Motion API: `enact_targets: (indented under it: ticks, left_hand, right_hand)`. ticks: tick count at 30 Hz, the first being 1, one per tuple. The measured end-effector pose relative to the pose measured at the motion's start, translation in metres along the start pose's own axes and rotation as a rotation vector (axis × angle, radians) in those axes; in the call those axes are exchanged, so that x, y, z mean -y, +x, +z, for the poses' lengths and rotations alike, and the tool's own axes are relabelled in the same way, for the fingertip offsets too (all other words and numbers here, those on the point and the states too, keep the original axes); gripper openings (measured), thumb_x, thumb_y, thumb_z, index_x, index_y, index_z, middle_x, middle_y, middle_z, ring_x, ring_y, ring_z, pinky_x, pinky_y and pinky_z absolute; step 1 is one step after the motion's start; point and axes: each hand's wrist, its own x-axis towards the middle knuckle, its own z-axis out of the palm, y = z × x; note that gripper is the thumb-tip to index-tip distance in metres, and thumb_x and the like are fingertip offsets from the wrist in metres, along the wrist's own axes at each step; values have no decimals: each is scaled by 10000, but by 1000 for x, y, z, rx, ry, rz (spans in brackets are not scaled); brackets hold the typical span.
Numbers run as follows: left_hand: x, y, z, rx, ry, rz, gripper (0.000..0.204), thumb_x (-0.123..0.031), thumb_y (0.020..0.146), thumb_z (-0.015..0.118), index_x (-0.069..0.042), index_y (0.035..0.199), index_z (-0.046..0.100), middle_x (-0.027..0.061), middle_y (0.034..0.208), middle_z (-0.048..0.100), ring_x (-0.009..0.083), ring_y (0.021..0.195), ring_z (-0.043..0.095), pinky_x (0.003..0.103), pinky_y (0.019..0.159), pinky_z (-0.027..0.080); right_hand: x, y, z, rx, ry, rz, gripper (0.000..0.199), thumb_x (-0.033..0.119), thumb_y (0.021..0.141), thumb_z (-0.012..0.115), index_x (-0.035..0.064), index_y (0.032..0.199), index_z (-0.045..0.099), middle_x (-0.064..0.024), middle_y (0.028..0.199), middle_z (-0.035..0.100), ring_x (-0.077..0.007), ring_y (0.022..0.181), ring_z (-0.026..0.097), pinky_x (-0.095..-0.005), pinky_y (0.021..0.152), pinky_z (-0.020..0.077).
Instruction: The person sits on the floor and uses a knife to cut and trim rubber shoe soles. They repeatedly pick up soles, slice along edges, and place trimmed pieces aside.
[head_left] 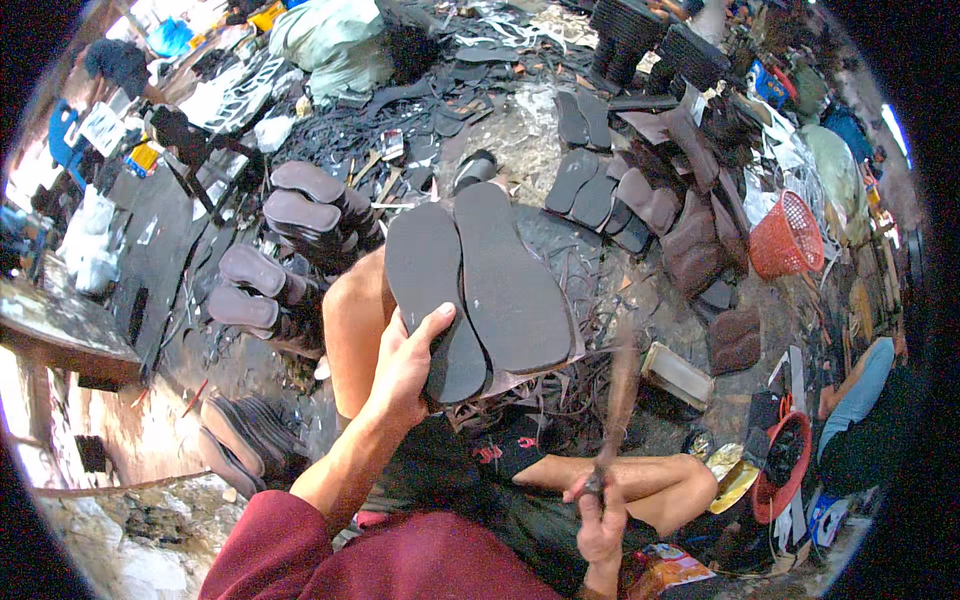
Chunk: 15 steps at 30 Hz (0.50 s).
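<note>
My left hand (405, 370) is closed on a pair of dark grey shoe soles, thumb on top and fingers hidden beneath. The left sole (424, 270) has a curved, foot-shaped outline. Close beside it lies the wider right sole (515, 290), with a paler layer showing along its lower right edge. Low on the right, over my bent leg, my right hand (600, 525) grips the dark handle of a long, narrow tool (622, 400). Motion smears its upper part, so I cannot tell its exact kind. The tool stands upright, to the right of the soles.
Stacks of soles (305, 195) lie at left, with another stack (245, 440) nearer me. More soles and dark sheets (690, 240) are piled at right beside a red basket (787, 236). Dark scraps (420, 120) litter the floor. A pale rectangular block (678, 376) lies right of centre.
</note>
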Motion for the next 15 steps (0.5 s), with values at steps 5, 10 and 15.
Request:
enact_targets:
  ticks: [5,10,15]
  left_hand:
    - [8,-3,3,-74,8,9,471,-233,936,642,-50,1344,495,47,1141,650,162,956,632,317,847,509]
    - [14,-7,1,-81,13,-16,463,-234,934,646,-48,1332,497,46,1140,650,162,936,639,317,836,516]
    - [23,-7,-2,-56,40,23,455,-222,926,648,-49,1318,496,51,1141,645,160,953,630,318,845,510]
  right_hand:
    - [-28,-39,7,37,-12,63,342,100,905,590,9,1235,586,-200,1023,657,-367,887,647,-433,805,513]
    - [-8,-36,-7,126,-157,64,317,57,898,569,11,1209,607,-194,991,665,-359,840,662,-401,747,532]
    - [0,-20,7,123,-194,24,316,47,917,552,20,1228,596,-197,1027,670,-367,875,675,-426,746,537]
